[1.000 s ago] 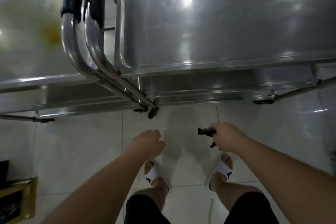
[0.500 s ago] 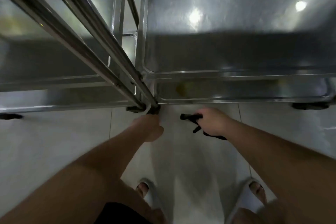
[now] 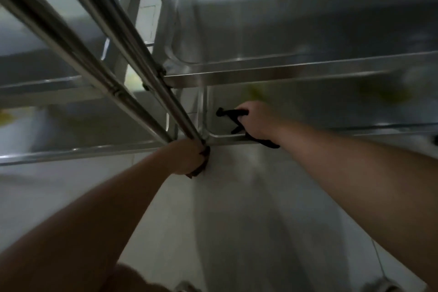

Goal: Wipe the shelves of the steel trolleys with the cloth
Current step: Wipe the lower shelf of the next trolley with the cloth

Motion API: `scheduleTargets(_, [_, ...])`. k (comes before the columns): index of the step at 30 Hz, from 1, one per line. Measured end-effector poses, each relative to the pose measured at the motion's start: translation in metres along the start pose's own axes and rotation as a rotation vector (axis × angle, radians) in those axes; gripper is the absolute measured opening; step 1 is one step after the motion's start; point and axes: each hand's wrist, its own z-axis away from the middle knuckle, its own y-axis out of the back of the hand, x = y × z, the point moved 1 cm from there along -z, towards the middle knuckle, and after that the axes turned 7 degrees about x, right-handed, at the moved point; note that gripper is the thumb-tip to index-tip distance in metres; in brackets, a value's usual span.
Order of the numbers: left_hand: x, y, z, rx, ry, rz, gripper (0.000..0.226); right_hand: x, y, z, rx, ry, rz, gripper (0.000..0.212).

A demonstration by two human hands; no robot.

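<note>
The right hand (image 3: 257,122) bunches the limp, light black cloth (image 3: 233,116) (best gripped wadded), while the left hand (image 3: 187,159) grips the trolley's steel leg (image 3: 151,92).

The right hand (image 3: 257,121), which a second ago hung over the floor tiles well short of the trolleys, now reaches past the front rim of the right trolley's bottom shelf (image 3: 331,111), near that shelf's front left corner, gripping the black cloth (image 3: 231,114) above the steel. The left hand (image 3: 187,156), earlier free over the floor, now sits at the foot of the slanted tubes (image 3: 123,83), against the front corner where the two trolleys meet. The view is lower and closer: the top shelves have slid out of sight.
</note>
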Motion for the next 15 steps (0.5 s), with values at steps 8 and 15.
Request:
scheduleTargets(8, [-0.031,0.005,-0.008,0.043,0.040,0.575,0.020,-0.008,-0.043,-0.027,0.219,0.128,-0.086,0.026])
scheduleTargets(15, [-0.017,-0.002,-0.019,0.436,-0.062,1.047,0.030,0.001,-0.115,-0.040,0.217,0.339,0.129,0.042])
